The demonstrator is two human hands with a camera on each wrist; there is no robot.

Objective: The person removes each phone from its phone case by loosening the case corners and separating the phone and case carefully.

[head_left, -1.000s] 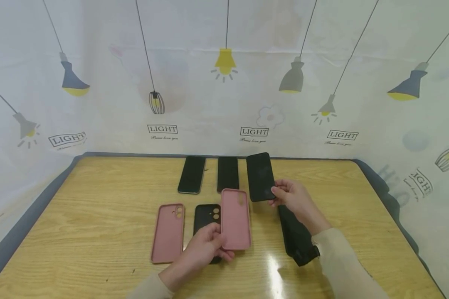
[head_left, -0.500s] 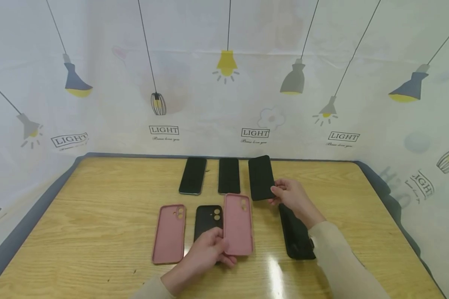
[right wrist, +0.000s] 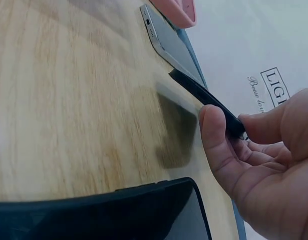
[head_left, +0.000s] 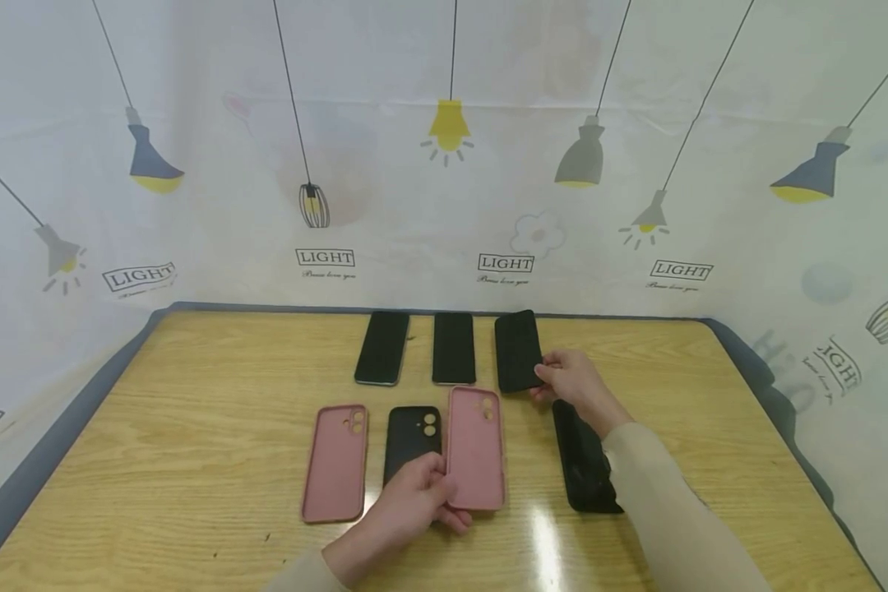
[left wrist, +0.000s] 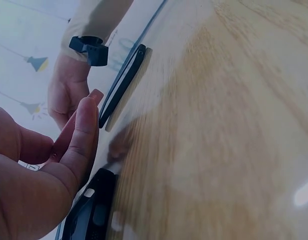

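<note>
My left hand (head_left: 419, 497) pinches a pink phone case (head_left: 476, 448) at its lower left edge, the hollow side facing up. The case is raised and overlaps the right side of a black phone case (head_left: 410, 436) on the table. Farther back, my right hand (head_left: 577, 386) grips a black phone (head_left: 518, 352) by its lower right corner, thumb on top and fingers beneath. In the right wrist view this phone shows edge-on, tilted above the table with its shadow below. Under my right forearm lies another black case (head_left: 585, 460), partly covered by the sleeve.
Two dark phones, the left one (head_left: 381, 348) and the middle one (head_left: 454, 348), lie along the back of the wooden table (head_left: 192, 427). A second pink case (head_left: 335, 463) lies at front left. Behind the table's far edge hangs a lamp-print cloth (head_left: 385, 164).
My right hand has lowered the phone slightly toward the table. My left hand has shifted the pink case a little right and nearer to me.
</note>
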